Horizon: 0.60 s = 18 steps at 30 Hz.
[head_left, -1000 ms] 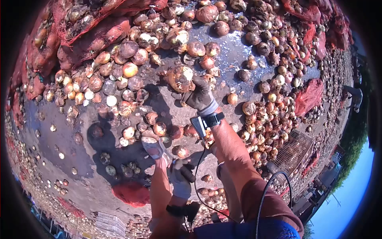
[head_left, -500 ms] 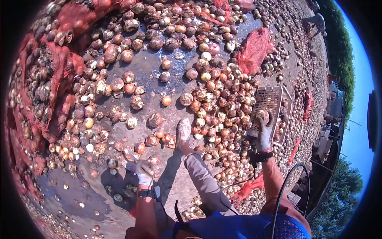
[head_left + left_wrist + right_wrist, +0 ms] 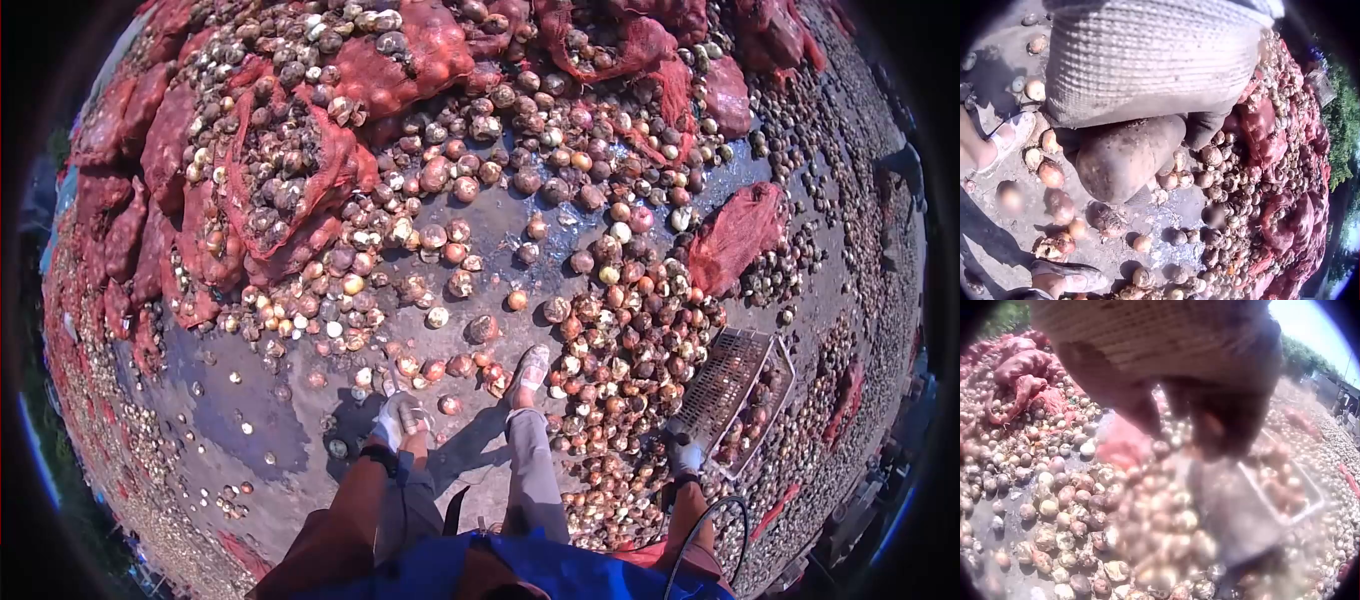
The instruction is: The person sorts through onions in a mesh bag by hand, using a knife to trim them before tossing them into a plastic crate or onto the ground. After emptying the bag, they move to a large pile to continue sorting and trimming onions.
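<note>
Filled sacks (image 3: 270, 180) heaped behind and far left, loose onions (image 3: 640, 330) piled right of the right foot (image 3: 530, 370), crate (image 3: 735, 395) right of that pile, right hand (image 3: 685, 455) just beside it

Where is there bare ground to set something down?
Left of the left hand, the dark wet ground is mostly bare. Crowded: the onion heap beside the crate, and the red mesh sacks.

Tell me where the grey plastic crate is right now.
In the head view the grey slatted plastic crate lies at lower right, against the heap of loose brown onions, just beyond the gloved right hand.
</note>
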Tool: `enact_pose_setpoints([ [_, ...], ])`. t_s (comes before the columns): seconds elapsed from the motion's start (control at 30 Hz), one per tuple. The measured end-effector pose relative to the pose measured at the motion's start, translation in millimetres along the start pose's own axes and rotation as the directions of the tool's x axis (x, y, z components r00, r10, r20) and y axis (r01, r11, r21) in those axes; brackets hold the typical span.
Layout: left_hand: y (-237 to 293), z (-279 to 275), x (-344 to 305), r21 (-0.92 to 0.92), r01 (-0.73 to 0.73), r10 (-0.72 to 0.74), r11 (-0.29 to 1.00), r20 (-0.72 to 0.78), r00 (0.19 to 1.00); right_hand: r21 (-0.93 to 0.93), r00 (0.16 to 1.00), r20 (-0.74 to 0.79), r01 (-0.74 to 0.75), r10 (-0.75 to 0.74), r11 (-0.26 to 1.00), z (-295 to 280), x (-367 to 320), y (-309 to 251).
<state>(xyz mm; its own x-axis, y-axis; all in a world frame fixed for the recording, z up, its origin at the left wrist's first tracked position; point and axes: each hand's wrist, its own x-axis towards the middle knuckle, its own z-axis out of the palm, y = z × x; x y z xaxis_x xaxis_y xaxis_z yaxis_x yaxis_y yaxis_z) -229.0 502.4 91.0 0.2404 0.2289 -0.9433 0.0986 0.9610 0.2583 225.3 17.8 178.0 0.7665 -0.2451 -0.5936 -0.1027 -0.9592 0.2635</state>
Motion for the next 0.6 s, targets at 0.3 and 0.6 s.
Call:
enact_pose_setpoints([
  [0.3,31,16,-91,0.052,-0.227,0.229,0.972,-0.040,0.973,0.025,0.786,-0.445,0.490,-0.429,0.872,5,-81,-109],
  [0.6,57,-18,-141,0.088,-0.205,0.212,0.975,-0.084,0.974,0.353,0.826,-0.406,0.536,-0.391,0.767,-42,-60,-112],
])
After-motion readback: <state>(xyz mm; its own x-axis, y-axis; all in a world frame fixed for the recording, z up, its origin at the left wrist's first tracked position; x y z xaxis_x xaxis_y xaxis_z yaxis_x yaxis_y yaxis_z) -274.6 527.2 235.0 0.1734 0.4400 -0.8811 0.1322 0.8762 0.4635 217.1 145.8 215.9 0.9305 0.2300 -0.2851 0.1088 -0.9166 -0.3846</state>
